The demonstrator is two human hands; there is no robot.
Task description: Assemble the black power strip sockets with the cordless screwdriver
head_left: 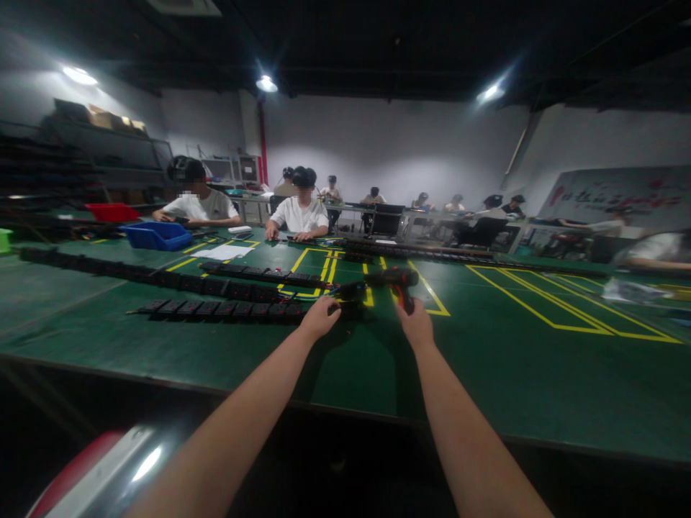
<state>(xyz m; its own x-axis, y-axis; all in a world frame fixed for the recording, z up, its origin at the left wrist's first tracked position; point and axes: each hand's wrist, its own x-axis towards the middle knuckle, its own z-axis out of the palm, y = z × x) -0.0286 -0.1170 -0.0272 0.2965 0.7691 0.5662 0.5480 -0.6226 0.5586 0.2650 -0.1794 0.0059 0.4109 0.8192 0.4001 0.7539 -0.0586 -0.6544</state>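
My right hand is wrapped round the handle of a black and orange power driver, whose nose points left. Fingers curled, my left hand grips a small black part just left of the driver's nose. That part lies near the right end of a row of black segments on the green table. Two further black segmented strips, a long one and a shorter one, lie behind this row.
A blue bin, a red bin and white papers are at the left. Yellow tape outlines mark the table. Across it sit people, including one in a white shirt. Dark strips run along the back.
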